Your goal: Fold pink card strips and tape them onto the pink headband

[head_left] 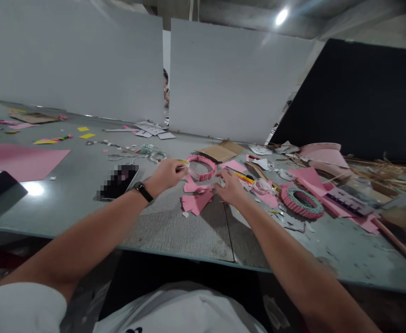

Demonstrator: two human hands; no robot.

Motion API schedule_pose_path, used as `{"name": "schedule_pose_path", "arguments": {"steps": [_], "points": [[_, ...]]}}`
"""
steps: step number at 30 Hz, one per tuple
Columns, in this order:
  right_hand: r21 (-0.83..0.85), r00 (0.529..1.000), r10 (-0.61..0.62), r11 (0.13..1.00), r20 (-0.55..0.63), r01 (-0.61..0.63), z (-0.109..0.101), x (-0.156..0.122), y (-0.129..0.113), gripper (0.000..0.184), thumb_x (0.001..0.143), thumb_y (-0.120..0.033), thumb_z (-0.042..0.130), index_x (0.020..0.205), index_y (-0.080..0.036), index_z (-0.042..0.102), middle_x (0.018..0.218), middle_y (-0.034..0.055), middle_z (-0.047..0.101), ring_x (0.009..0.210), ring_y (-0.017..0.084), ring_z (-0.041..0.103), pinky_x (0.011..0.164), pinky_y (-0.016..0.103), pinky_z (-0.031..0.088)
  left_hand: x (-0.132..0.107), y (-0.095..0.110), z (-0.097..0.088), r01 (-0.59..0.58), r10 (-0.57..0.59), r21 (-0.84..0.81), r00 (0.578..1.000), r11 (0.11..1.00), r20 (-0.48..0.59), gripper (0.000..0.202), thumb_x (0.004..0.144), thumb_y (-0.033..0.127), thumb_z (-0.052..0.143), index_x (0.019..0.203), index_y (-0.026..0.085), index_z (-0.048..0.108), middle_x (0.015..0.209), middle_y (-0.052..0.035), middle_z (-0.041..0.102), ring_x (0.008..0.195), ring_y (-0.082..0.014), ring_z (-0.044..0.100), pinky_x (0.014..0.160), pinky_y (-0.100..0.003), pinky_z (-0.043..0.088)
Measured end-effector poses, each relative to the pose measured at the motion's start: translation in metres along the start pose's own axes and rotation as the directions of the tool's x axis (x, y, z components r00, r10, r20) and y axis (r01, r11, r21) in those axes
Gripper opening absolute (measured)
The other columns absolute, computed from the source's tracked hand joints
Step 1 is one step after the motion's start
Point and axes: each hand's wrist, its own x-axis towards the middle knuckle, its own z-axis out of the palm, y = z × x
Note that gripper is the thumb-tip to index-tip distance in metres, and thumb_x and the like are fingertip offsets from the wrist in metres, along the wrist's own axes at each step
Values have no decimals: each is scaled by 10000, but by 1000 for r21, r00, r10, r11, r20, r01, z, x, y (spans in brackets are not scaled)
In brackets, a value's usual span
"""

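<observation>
My left hand (168, 175), a dark watch (143, 191) on its wrist, is closed around a thin pale ring (186, 163) with a yellow inner side, perhaps a tape roll. Just beyond it lies a ring of pleated pink paper (206, 175). To the right of that ring hovers my right hand (230, 186), thumb and forefinger curled and slightly apart, with nothing visible between them. Below, between both hands, cut pink paper pieces (196, 202) rest on a grey board (175, 226).
A phone (118, 181) lies left of my left forearm. Farther right sits a pink pleated ring with twisted cord (303, 202), near a ruler (350, 202). A brown paper piece (222, 151) lies behind. White panels (237, 83) and a black panel (359, 101) stand along the back.
</observation>
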Motion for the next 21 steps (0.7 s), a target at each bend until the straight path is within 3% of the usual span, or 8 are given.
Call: {"name": "schedule_pose_path", "arguments": {"steps": [3, 5, 8, 10, 13, 17, 21], "points": [[25, 996, 6, 1000, 94, -8, 6, -8, -11, 458, 938, -404, 856, 1332, -209, 727, 1153, 156, 746, 1079, 350, 712, 934, 471, 577, 6, -22, 2, 182, -187, 155, 982, 971, 19, 365, 1041, 352, 619, 699, 223, 624, 754, -58, 679, 734, -213, 533, 730, -357, 304], [49, 984, 13, 999, 176, -22, 8, -12, -17, 585, 913, -419, 898, 1417, -203, 695, 1119, 153, 769, 1019, 348, 735, 876, 446, 570, 7, -33, 1, 273, -289, 228, 956, 935, 41, 334, 1032, 359, 646, 731, 220, 680, 765, -68, 704, 778, -234, 591, 748, -357, 326], [136, 964, 29, 989, 263, -66, 9, -13, -16, 612, 902, -282, 881, 1466, -199, 659, 957, 83, 788, 857, 302, 753, 773, 398, 545, 7, -43, -2, 335, -353, 253, 935, 908, 28, 296, 984, 342, 708, 719, 209, 701, 693, -68, 681, 800, -247, 632, 758, -353, 363], [213, 964, 44, 972, 261, -102, 10, -12, -10, 579, 874, -172, 841, 1425, -212, 670, 836, 17, 766, 748, 260, 739, 707, 368, 523, 7, -48, -3, 336, -348, 220, 937, 916, 19, 306, 938, 352, 748, 677, 209, 679, 620, -54, 632, 788, -243, 638, 752, -339, 394], [308, 972, 48, 944, 228, -119, 11, -10, -3, 554, 839, -130, 817, 1368, -231, 685, 751, -33, 733, 679, 234, 729, 646, 349, 512, 7, -50, -4, 339, -356, 213, 934, 916, 43, 311, 896, 361, 788, 653, 212, 665, 619, -52, 640, 805, -246, 661, 763, -331, 432], [346, 971, -4, 935, 240, -82, 8, -9, -5, 528, 880, -121, 760, 1387, -242, 678, 779, -19, 760, 702, 239, 756, 653, 351, 529, 9, -45, -4, 376, -400, 265, 915, 888, 43, 164, 875, 332, 844, 824, 189, 781, 911, -139, 818, 987, -310, 733, 838, -372, 476], [287, 966, -51, 958, 252, -24, 2, -8, -15, 572, 903, -73, 720, 1451, -229, 662, 855, 14, 807, 801, 256, 790, 741, 362, 549, 10, -37, -3, 384, -388, 266, 921, 884, -40, 207, 968, 346, 777, 1051, 172, 853, 1223, -196, 853, 1172, -341, 750, 946, -405, 522]]}}
